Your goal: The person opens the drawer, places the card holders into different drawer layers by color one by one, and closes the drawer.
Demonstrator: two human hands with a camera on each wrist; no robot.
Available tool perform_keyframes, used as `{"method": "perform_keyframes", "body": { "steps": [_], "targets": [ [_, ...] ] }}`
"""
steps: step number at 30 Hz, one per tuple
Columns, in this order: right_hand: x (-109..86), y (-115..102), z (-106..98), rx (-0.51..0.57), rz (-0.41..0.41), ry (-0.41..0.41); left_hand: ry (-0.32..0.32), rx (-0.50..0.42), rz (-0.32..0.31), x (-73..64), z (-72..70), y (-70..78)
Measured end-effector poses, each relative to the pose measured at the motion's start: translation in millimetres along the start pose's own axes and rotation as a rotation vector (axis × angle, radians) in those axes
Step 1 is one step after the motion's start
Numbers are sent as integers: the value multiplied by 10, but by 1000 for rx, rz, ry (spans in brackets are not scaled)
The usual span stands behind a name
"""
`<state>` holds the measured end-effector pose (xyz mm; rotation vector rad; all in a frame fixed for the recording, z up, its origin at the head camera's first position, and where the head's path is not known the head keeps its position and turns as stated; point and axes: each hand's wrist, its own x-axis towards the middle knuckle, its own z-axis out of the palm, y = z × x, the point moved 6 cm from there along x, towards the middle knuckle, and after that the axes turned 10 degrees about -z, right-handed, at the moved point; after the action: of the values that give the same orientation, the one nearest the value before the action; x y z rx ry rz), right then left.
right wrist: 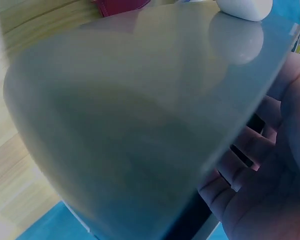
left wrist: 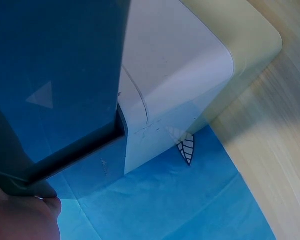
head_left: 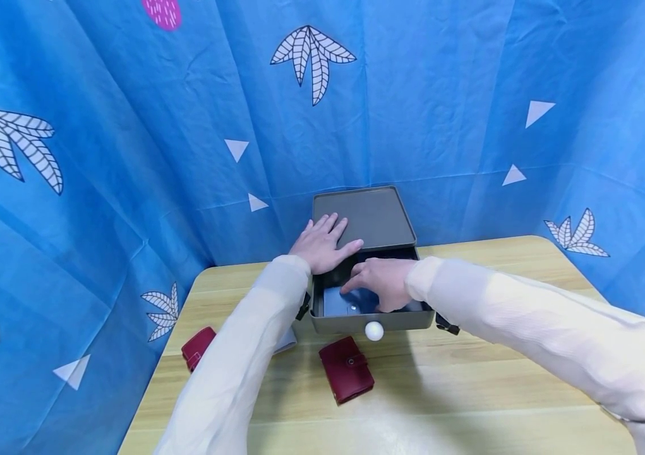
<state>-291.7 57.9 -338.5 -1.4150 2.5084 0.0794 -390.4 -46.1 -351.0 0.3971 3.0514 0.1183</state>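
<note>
One grey box (head_left: 333,325), its single lid (head_left: 364,215) raised; left hand (head_left: 322,246) spread, grasping nothing, at the lid's edge. Right hand (head_left: 383,283) inside, over one blue wallet (head_left: 333,302); whether it grips cannot be told. Two red wallets (head_left: 347,371) lie on the table (head_left: 470,392).

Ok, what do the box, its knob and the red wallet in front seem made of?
Box: grey plastic or coated metal, glossy, as its surface mirrors the knob. The knob itself: probably plastic, judging by its smooth, even white surface. Red wallet: leather or imitation leather, with a slight sheen and stitched edge.
</note>
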Motion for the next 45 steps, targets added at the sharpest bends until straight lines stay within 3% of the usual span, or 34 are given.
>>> {"method": "perform_keyframes", "body": {
  "steps": [8,13,23,29,35,38,45],
  "targets": [
    [-29,-27,-36,36,-21,37,6,-9,0,-13,-12,-36],
    [-176,-63,-130,70,-71,156,1,-10,11,-6,-3,-31],
    [-703,-195,-176,138,-121,414,6,-8,22,56,28,-3],
    [-914,-257,-45,238,-167,554,3,-10,20,81,65,-51],
    [-1018,-353,153,346,-269,733,14,-11,13,82,66,-83],
    [-1023,-392,273,394,-272,758,18,-6,10,76,63,-92],
    [-1010,-422,646,526,-233,730,9,-18,23,26,35,-37]
  ]
}}
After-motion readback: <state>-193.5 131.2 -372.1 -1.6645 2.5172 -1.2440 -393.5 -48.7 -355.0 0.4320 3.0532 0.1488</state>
